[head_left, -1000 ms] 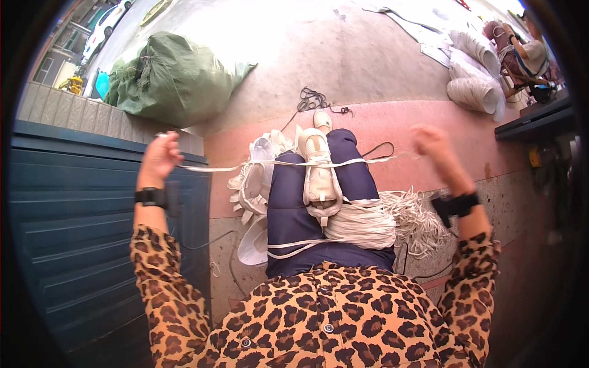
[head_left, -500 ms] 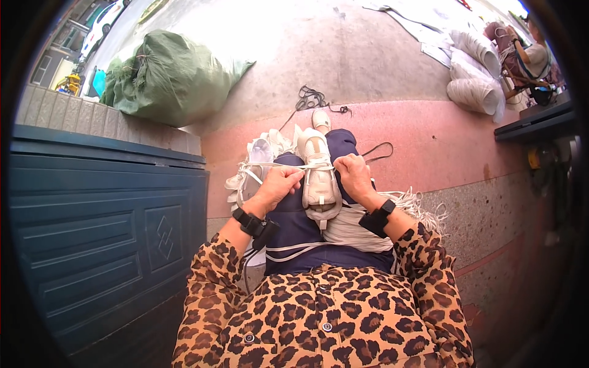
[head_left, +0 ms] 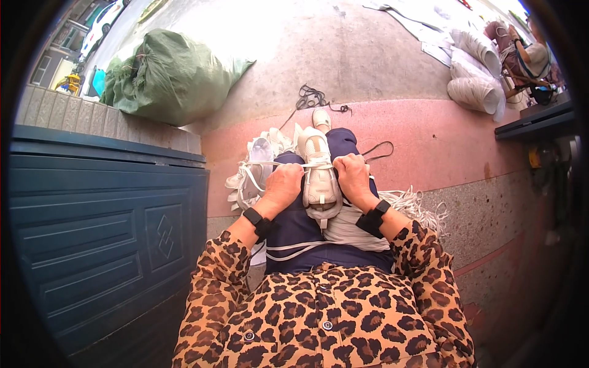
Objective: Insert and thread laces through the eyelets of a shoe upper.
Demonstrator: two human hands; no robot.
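A white and beige sneaker [head_left: 320,184] lies on my lap between my thighs, its toe pointing away from me. White shoelace [head_left: 318,163] crosses its upper. My left hand [head_left: 284,185] is closed on the lace at the shoe's left side, and a loose lace end trails left from it. My right hand [head_left: 354,178] is closed on the lace at the right side. Both fists sit close beside the shoe. More pale shoes [head_left: 261,153] are heaped by my left knee. A thick bundle of white laces [head_left: 353,230] rests across my right thigh.
A blue panelled door [head_left: 110,239] stands at the left. Beyond it sits a bulging green sack [head_left: 172,76]. Dark cord [head_left: 311,98] lies tangled on the floor ahead. White rolled bundles [head_left: 472,86] are at the far right, near a seated person [head_left: 534,58].
My left hand has turned over and closed more fully, knuckles now up, its wrist slightly further right. The right hand stays almost in place. The shoe has hardly moved.
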